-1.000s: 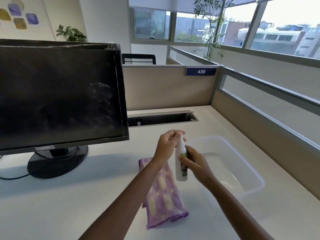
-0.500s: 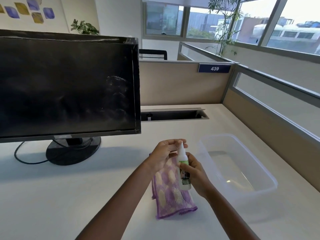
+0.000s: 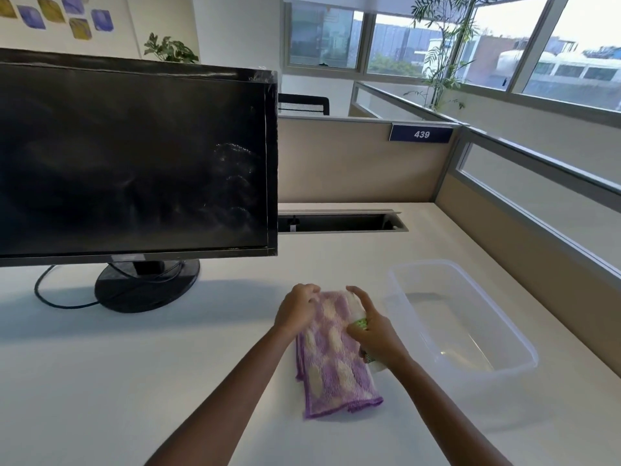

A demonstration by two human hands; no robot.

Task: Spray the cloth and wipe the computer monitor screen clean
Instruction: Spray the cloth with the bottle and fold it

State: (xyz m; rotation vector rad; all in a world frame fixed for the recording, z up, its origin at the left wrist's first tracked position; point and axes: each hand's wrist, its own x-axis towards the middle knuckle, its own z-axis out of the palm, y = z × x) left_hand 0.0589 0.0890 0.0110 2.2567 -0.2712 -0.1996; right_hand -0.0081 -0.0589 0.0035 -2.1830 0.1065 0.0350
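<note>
Head view: the right grip (image 3: 373, 334) is wrapped round the small white green-labelled spray bottle (image 3: 362, 322), tilted over the purple-and-cream checked cloth (image 3: 332, 364), whose far corner the left grip (image 3: 295, 309) pinches on the white desk (image 3: 100, 381). Best to mist lightly, mid-cloth, away from the smudged black monitor screen (image 3: 134, 163). Earlier the bottle stood upright, higher.

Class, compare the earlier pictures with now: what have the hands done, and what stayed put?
The left hand left the spray bottle's top and dropped to hold the cloth's far corner. The right hand, keeping its grip, lowered the bottle over the cloth. Monitor and plastic tub stayed.
</note>
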